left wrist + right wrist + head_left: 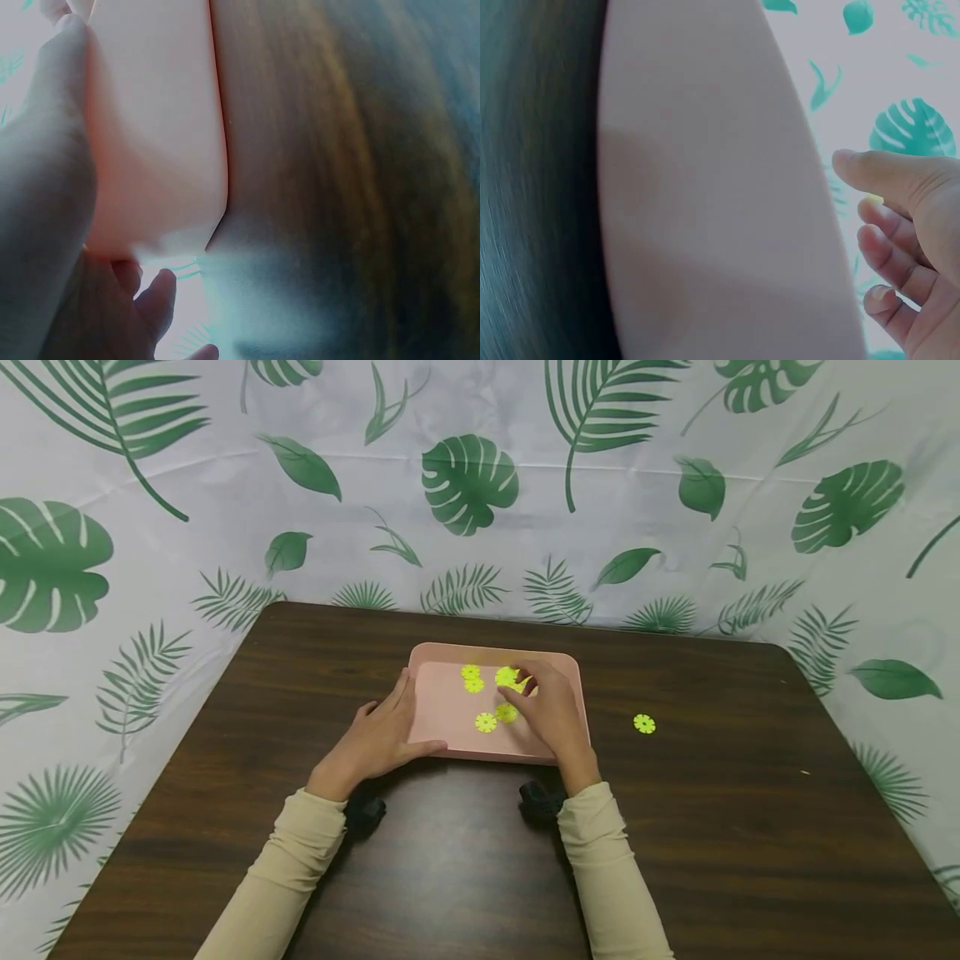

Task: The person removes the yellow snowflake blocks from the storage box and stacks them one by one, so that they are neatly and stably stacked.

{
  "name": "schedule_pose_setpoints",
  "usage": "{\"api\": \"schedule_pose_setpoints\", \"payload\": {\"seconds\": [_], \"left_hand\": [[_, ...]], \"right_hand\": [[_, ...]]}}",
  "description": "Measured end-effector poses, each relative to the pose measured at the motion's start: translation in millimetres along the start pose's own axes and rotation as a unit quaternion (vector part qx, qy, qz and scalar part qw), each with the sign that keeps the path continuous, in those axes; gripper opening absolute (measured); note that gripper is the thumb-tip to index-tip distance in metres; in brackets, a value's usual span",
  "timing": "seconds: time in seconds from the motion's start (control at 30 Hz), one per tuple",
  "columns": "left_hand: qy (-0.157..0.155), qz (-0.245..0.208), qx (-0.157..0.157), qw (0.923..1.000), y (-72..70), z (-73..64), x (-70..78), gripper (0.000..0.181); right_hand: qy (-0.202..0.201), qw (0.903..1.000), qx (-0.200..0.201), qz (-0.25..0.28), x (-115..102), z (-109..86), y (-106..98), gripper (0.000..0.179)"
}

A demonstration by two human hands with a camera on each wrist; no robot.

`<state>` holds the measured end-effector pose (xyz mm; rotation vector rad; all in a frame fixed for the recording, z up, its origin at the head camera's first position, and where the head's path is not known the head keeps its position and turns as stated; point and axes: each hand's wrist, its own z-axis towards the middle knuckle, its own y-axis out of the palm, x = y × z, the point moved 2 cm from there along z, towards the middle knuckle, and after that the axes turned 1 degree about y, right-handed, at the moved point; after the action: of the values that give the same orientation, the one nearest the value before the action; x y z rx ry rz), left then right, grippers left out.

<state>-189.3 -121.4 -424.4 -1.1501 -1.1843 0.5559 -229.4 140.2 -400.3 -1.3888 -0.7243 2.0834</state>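
Observation:
A shallow pink tray (450,727) sits on the table, with several yellow notched discs (485,722) inside. My left hand (378,735) rests against the tray's left end, fingers extended along its side and thumb over the front left corner. Above the tray's right half is my right hand (551,702), its thumb and forefinger bent but apart. Yellow discs (506,677) show by those fingertips. In the right wrist view, a sliver of yellow (874,199) appears beside the forefinger of the right hand (915,232); I cannot tell whether the finger touches it.
One more yellow notched disc (644,723) lies on the dark wooden table (735,827), right of the tray. Behind the table hangs a white cloth (375,485) printed with green leaves. A tiny pale speck (805,772) lies farther right on the table.

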Motion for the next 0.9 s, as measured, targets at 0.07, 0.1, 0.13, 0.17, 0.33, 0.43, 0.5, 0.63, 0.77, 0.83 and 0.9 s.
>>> {"api": "schedule_pose_setpoints", "payload": {"seconds": [0.07,0.1,0.13,0.17,0.33,0.43,0.5,0.63,0.77,0.83,0.9], "left_hand": [[0.001,0.000,0.000,1.0000,0.2,-0.1,-0.5,0.116],[0.002,-0.001,0.001,1.0000,0.2,-0.2,-0.8,0.116],[0.002,-0.002,0.001,1.0000,0.3,-0.3,-1.0,0.115],[0.002,-0.003,0.001,1.0000,0.4,-0.5,-1.2,0.115],[0.000,-0.010,0.002,1.0000,0.7,-1.1,-2.0,0.115],[-0.001,-0.013,0.004,0.9999,0.8,-1.0,-1.7,0.115],[-0.002,-0.015,0.005,0.9999,0.9,-0.9,-1.2,0.115],[-0.003,-0.017,0.004,0.9998,1.5,-0.3,-0.2,0.115],[-0.004,-0.015,0.000,0.9999,2.0,0.5,-0.1,0.116],[-0.004,-0.014,-0.001,0.9999,1.6,0.8,0.0,0.117],[-0.005,-0.017,-0.002,0.9998,1.2,1.2,-0.1,0.117]], "right_hand": [[-0.004,0.9998,0.020,0.001,6.1,-1.5,-8.3,0.035],[-0.004,0.9996,0.029,0.005,9.2,-2.3,-12.6,0.035],[0.000,0.9993,0.038,0.007,12.4,-3.0,-16.9,0.036],[0.005,0.9989,0.047,0.006,16.4,-3.5,-21.0,0.036],[0.033,0.9967,0.074,0.003,31.9,-6.9,-41.6,0.037],[0.051,0.9953,0.082,-0.006,42.3,-9.8,-53.3,0.036],[0.064,0.9939,0.089,-0.013,51.1,-12.9,-61.9,0.035],[0.085,0.9906,0.102,-0.034,73.0,-22.6,-82.3,0.036],[0.112,0.9861,0.106,-0.063,96.3,-36.6,-103.6,0.036],[0.126,0.9842,0.100,-0.074,106.1,-44.5,-113.4,0.037],[0.138,0.9829,0.089,-0.084,114.6,-52.3,-121.7,0.039]]}}
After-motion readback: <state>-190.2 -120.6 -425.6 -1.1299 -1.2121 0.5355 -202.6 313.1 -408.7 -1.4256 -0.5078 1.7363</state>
